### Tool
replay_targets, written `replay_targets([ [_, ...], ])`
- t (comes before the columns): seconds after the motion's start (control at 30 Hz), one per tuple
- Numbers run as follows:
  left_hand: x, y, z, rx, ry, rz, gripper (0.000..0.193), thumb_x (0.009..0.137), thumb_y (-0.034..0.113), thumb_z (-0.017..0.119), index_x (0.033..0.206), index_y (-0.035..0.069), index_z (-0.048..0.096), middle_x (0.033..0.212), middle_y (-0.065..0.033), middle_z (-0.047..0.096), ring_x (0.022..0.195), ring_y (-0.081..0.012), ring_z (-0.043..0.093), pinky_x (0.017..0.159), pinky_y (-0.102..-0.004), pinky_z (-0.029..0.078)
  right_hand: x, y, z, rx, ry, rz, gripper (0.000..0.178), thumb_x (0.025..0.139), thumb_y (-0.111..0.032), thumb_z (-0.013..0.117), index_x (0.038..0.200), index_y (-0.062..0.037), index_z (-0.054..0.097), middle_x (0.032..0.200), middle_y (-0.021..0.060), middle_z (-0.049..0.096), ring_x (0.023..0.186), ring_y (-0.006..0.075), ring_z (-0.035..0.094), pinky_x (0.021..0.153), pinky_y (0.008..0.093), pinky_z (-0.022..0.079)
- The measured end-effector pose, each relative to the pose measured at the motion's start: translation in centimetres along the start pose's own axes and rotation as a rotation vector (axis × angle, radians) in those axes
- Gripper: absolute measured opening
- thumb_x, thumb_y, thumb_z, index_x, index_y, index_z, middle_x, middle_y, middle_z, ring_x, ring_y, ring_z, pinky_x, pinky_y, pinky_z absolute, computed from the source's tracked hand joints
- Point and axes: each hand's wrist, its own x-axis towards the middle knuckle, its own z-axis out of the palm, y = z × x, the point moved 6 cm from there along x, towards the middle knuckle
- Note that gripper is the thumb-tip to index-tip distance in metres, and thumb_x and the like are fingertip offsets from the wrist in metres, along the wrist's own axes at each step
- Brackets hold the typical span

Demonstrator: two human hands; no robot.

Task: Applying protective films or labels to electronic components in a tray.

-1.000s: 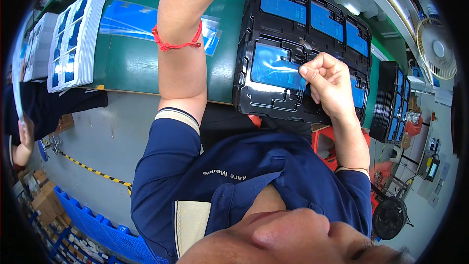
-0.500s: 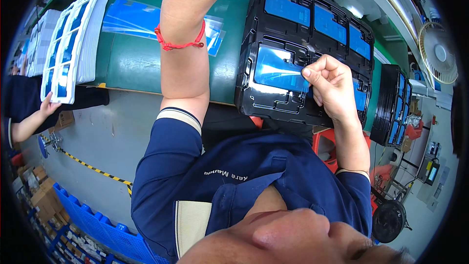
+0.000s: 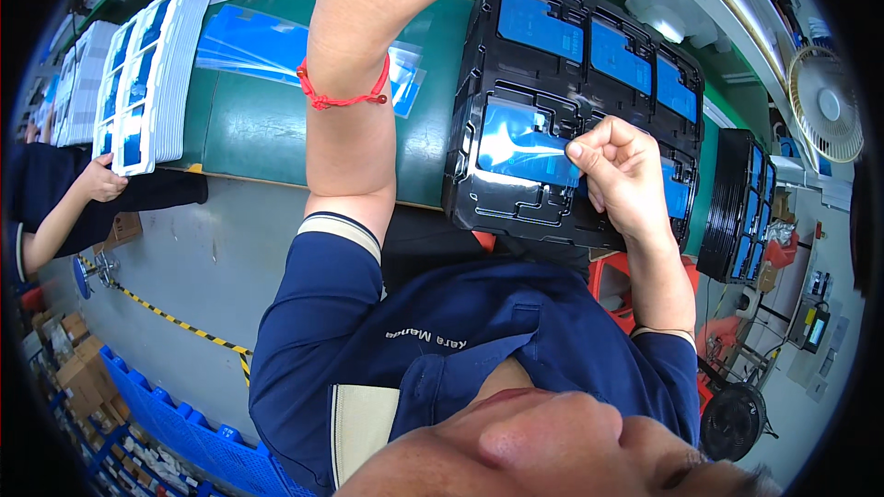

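My right hand point(image 3: 624, 170) is closed, with thumb and forefinger pinching the right edge of a glossy blue film point(image 3: 520, 145). The film lies over the near-left pocket of a black plastic tray point(image 3: 470, 143) and bends with bright reflections. Other pockets hold flat blue pieces point(image 3: 622, 55). My left arm, with a red cord bracelet at the wrist, reaches up past the top edge; only the base of my left hand point(image 3: 396, 0) shows, and its fingers are out of sight. Behind that arm, loose clear-blue sheets point(image 3: 249, 41) lie on the green table point(image 3: 249, 124).
At left, another person's hand point(image 3: 103, 179) touches a stack of white trays point(image 3: 170, 83) holding blue pieces. A second black tray stack point(image 3: 732, 207) stands at right, near a white fan point(image 3: 827, 103). A red stool point(image 3: 612, 281) is below the table edge.
The film in my right hand has shifted and curves differently; that hand has dropped slightly in view. At left, the other person's tray has come against the white stack.
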Motion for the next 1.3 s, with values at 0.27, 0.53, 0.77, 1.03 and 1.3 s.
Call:
replay_targets([
  [0.27, -0.2, -0.5, 0.1, 0.059, -0.090, 0.105, 0.048, 0.080, -0.014, 0.047, 0.127, -0.006, 0.047, 0.106, -0.0127, 0.062, 0.093, -0.0095, 0.057, 0.080, -0.0211, 0.045, -0.1, -0.1, 0.1, -0.044, 0.001, 0.007, 0.009, 0.084, -0.003, 0.065, 0.078, -0.0015, 0.058, 0.063, 0.0004, 0.060, 0.049, 0.0004, 0.049, 0.042, 0.0166, 0.036],
  [0.53, -0.3, -0.4, 0.3, 0.228, -0.062, 0.050, 0.050, 0.078, -0.015, 0.049, 0.127, -0.002, 0.049, 0.072, 0.0054, 0.040, 0.061, -0.0012, 0.031, 0.054, -0.0147, 0.026, -0.2, -0.6, 0.5, -0.124, 0.026, -0.044, 0.007, 0.083, 0.000, 0.064, 0.077, 0.0000, 0.059, 0.067, 0.0014, 0.062, 0.058, 0.0017, 0.055, 0.053, 0.0163, 0.043],
  [0.77, -0.3, -0.5, 0.9, 0.195, -0.061, 0.023, 0.051, 0.078, -0.014, 0.050, 0.127, -0.001, 0.050, 0.070, 0.0068, 0.035, 0.060, -0.0010, 0.028, 0.052, -0.0150, 0.023, -0.1, -0.5, 0.5, -0.250, 0.055, -0.136, 0.008, 0.081, -0.001, 0.065, 0.075, -0.0001, 0.059, 0.063, 0.0013, 0.061, 0.057, 0.0021, 0.056, 0.051, 0.0181, 0.044],
  [1.03, -0.1, -0.7, 1.0, 0.212, -0.076, 0.023, 0.051, 0.078, -0.015, 0.049, 0.127, -0.002, 0.050, 0.071, 0.0067, 0.038, 0.060, -0.0008, 0.028, 0.052, -0.0152, 0.024, -1.5, -3.1, 2.4, -0.833, 0.144, -0.268, 0.034, 0.073, -0.005, 0.069, 0.103, -0.0018, 0.053, 0.068, 0.0118, 0.062, 0.060, 0.0261, 0.064, 0.055, 0.0329, 0.050],
  [1.3, -0.2, -3.4, 0.2, 0.459, -0.070, 0.148, 0.044, 0.083, -0.004, 0.057, 0.126, 0.004, 0.053, 0.101, -0.0123, 0.066, 0.064, -0.0106, 0.044, 0.060, -0.0201, 0.041, -5.0, -4.1, -11.8, -0.771, 0.843, -0.313, 0.030, 0.074, -0.010, 0.074, 0.099, -0.0009, 0.062, 0.063, 0.0047, 0.057, 0.050, 0.0147, 0.051, 0.051, 0.0283, 0.045],
])
